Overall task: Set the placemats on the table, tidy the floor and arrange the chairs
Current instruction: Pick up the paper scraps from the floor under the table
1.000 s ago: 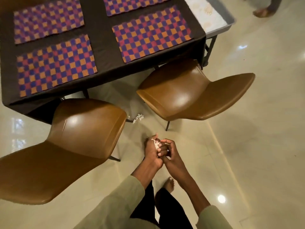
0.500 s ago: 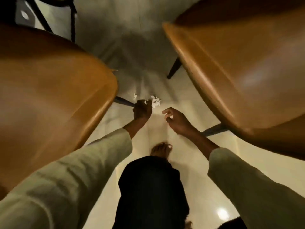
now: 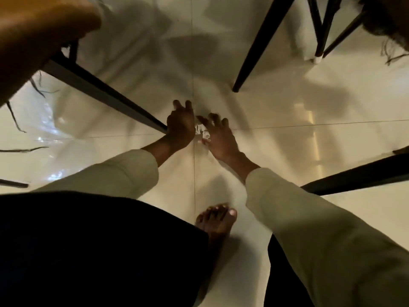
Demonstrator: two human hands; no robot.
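Observation:
Close to the glossy floor, a white crumpled paper scrap (image 3: 201,131) lies on the tiles between my two hands. My left hand (image 3: 179,126) sits just left of it with curled fingers, and white paper shows at its palm edge. My right hand (image 3: 219,135) hovers over the scrap from the right with fingers spread and bent, thumb beneath; motion blur hides whether it touches the scrap. The brown chair seat (image 3: 33,29) fills the upper left corner. The table and placemats are out of view.
Black chair legs slant in around my hands: one (image 3: 106,96) ends right beside my left hand, one (image 3: 261,45) stands ahead, another (image 3: 354,176) runs at the right. More legs (image 3: 321,29) cluster at the top right. My bare foot (image 3: 218,220) is planted just behind the hands.
My head has dropped from above the table to floor level between the chairs. Both hands separated, reached down and forward, and now flank the paper scrap on the floor.

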